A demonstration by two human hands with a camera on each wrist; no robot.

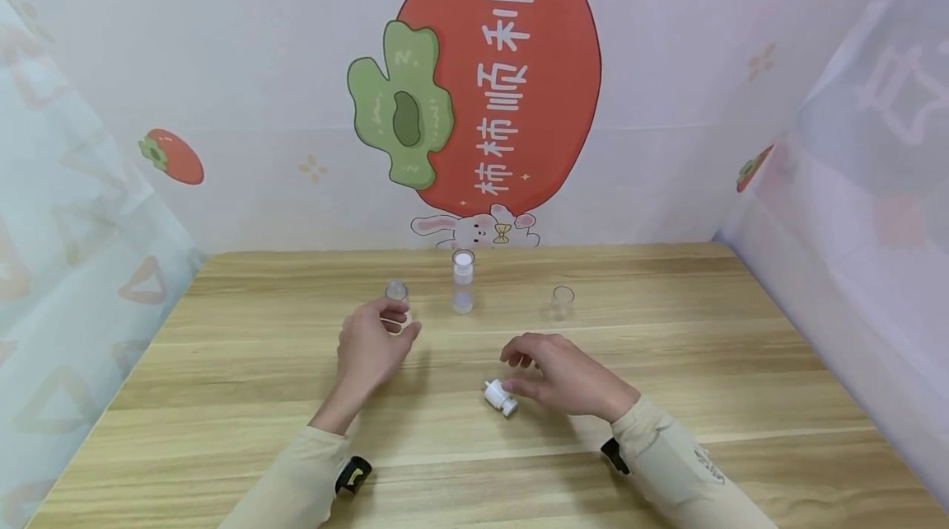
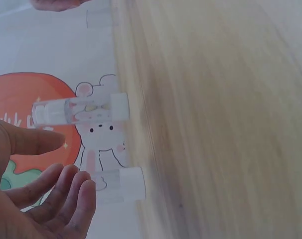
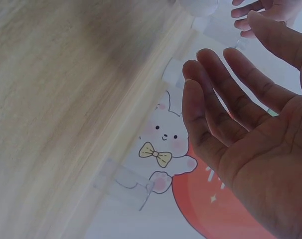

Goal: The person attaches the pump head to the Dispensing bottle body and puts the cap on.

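White pump (image 1: 500, 398), one, lies before three clear containers (image 1: 396, 290) (image 1: 463, 290) (image 1: 562, 308).

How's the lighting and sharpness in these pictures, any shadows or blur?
Head view: fairly crisp, soft shadows on the table by the left hand and right hand; left wrist view: hazy, the table's grain soft, the upper right washed out; right wrist view: a broad, soft-edged shadow at the top, and the clear cup looks faint.
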